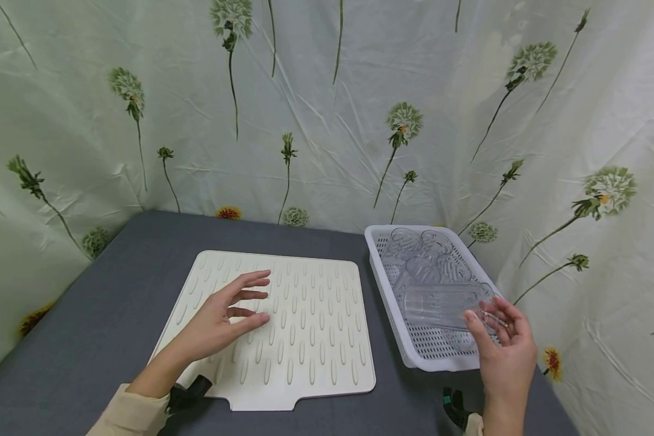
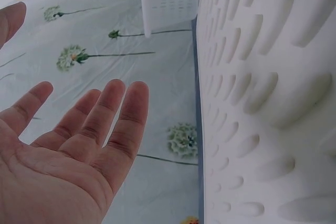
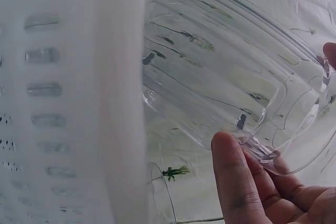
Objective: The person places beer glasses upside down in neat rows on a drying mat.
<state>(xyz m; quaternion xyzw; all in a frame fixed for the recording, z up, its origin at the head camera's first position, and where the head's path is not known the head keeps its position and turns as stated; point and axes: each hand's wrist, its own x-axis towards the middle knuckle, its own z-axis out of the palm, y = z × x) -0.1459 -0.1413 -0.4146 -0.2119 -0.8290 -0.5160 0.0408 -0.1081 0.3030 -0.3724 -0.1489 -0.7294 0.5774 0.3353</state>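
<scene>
Handling of clear glasses at a draining basket, in progress. The right hand (image 1: 504,342) pinches one end of a clear glass (image 1: 441,306) between thumb and fingers; whether this end is base or mouth cannot be told. The glass lies roughly level over the near part of the white basket (image 1: 441,364), at the right of the dark table (image 1: 114,290), its other end pointing left. The left hand (image 1: 226,318) holds nothing: it hovers above the ribbed white mat (image 1: 316,339), left of the basket, with its thumb apart from its loosely bent fingers.

Stage reached: the grip on one glass appears to be secured, whereas its removal from the basket is not yet complete. Whether it is raised clear of its neighbours cannot be told, since the right wrist view hides its far end behind the basket wall. Remaining: several other glasses (image 1: 422,269) lie close together toward the far end of the basket, untouched by either hand; their transparency prevents an exact count. Judged from this arrangement, the work stands near its beginning, with most of the handling outstanding.
</scene>
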